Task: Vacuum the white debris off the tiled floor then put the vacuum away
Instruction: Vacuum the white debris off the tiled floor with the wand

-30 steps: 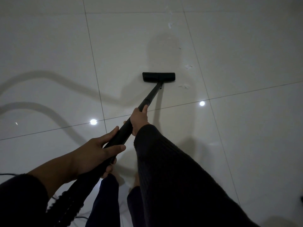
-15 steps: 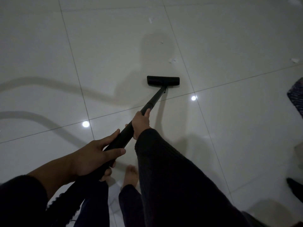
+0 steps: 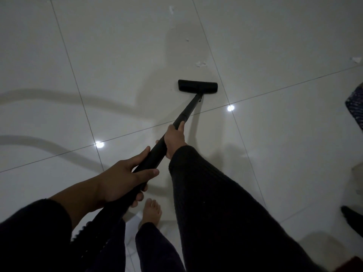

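Observation:
A black vacuum wand (image 3: 188, 111) runs from my hands down to its flat black floor head (image 3: 197, 86), which rests on the glossy white tiled floor (image 3: 117, 55). My right hand (image 3: 174, 138) grips the wand further along, and my left hand (image 3: 125, 179) grips its near end where the ribbed hose (image 3: 94, 228) joins. A clump of white debris (image 3: 201, 63) lies just beyond the head. Smaller white bits lie further off (image 3: 187, 39), near the top edge (image 3: 172, 9) and at the far right (image 3: 356, 59).
My bare foot (image 3: 151, 212) stands on the tile below my hands. A dark patterned object (image 3: 355, 112) pokes in at the right edge, with another dark shape (image 3: 351, 216) lower right. Two ceiling-light reflections (image 3: 230, 108) glare off the floor.
The floor head has slid forward and right past the tile joint. The debris beside it a second ago is gone, and the view has shifted right, bringing the dark objects in.

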The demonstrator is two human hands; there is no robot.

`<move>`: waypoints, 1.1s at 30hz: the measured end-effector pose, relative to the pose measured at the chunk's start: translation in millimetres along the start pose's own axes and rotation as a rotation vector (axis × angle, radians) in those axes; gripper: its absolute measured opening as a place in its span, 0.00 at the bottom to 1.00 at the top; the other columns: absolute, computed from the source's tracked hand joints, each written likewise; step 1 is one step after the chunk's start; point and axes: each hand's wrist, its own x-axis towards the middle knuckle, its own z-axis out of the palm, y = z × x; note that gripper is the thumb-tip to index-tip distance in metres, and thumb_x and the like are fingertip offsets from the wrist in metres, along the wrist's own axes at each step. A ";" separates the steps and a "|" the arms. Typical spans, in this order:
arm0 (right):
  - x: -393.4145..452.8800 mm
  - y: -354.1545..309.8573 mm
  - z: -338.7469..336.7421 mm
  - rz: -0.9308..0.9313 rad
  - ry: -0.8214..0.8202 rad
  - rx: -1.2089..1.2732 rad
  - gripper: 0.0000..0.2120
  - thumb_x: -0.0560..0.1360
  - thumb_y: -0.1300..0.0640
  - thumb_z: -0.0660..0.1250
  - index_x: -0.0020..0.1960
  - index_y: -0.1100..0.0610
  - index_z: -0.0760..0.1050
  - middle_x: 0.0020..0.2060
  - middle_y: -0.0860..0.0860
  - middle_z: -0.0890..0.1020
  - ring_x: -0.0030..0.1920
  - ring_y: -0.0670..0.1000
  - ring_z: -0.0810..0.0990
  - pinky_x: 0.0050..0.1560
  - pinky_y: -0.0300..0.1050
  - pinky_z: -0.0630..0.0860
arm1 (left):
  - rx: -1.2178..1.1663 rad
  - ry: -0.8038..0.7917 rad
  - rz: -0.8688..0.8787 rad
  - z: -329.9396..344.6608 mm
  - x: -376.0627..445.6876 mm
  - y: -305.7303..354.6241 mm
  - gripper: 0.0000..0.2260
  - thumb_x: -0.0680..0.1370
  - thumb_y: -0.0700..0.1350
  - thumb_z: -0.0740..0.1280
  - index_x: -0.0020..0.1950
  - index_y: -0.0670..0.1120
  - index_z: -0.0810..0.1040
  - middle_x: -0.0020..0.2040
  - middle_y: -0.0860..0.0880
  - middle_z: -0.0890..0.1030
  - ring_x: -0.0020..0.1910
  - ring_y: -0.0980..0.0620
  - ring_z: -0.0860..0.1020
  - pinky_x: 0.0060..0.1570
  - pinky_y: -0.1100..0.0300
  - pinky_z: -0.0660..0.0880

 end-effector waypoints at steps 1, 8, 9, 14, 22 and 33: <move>3.0 -6.8 -1.2 -0.011 0.015 -0.024 0.22 0.83 0.53 0.49 0.76 0.49 0.50 0.71 0.62 0.64 0.51 0.57 0.72 0.63 0.62 0.72 | 0.004 0.007 0.009 0.7 5.7 4.5 0.33 0.76 0.45 0.67 0.74 0.64 0.54 0.36 0.41 0.75 0.26 0.51 0.75 0.25 0.60 0.74; 36.2 -45.7 2.2 0.073 0.032 -0.055 0.27 0.82 0.56 0.52 0.76 0.40 0.47 0.62 0.54 0.71 0.49 0.57 0.78 0.57 0.54 0.77 | 0.015 0.030 0.046 -5.9 40.3 31.1 0.34 0.76 0.45 0.67 0.75 0.64 0.53 0.33 0.43 0.75 0.24 0.52 0.75 0.25 0.60 0.75; 40.1 -50.9 4.9 0.096 0.033 -0.039 0.28 0.82 0.56 0.52 0.76 0.38 0.46 0.54 0.53 0.72 0.45 0.55 0.77 0.54 0.52 0.78 | 0.018 0.030 0.049 -8.6 44.2 34.4 0.34 0.76 0.45 0.67 0.75 0.64 0.52 0.32 0.44 0.75 0.23 0.52 0.75 0.26 0.60 0.75; 55.6 -79.6 21.4 0.106 0.029 0.022 0.28 0.82 0.54 0.53 0.75 0.35 0.45 0.61 0.54 0.69 0.43 0.53 0.75 0.40 0.47 0.77 | 0.005 0.029 0.053 -28.9 63.0 58.7 0.35 0.76 0.46 0.68 0.75 0.64 0.52 0.32 0.44 0.75 0.25 0.51 0.75 0.26 0.59 0.75; 79.6 -125.7 71.4 0.111 0.013 -0.030 0.28 0.82 0.52 0.53 0.75 0.34 0.45 0.61 0.55 0.71 0.41 0.53 0.76 0.43 0.49 0.78 | -0.053 0.045 0.067 -74.9 76.9 102.3 0.35 0.76 0.45 0.68 0.74 0.65 0.53 0.28 0.46 0.75 0.25 0.51 0.75 0.26 0.59 0.75; 131.1 -192.8 137.8 0.082 -0.045 -0.049 0.28 0.81 0.51 0.54 0.75 0.34 0.45 0.62 0.57 0.72 0.37 0.52 0.75 0.43 0.49 0.78 | -0.084 0.089 0.093 -136.0 103.5 171.6 0.33 0.77 0.45 0.67 0.74 0.66 0.53 0.33 0.44 0.75 0.25 0.51 0.75 0.27 0.59 0.75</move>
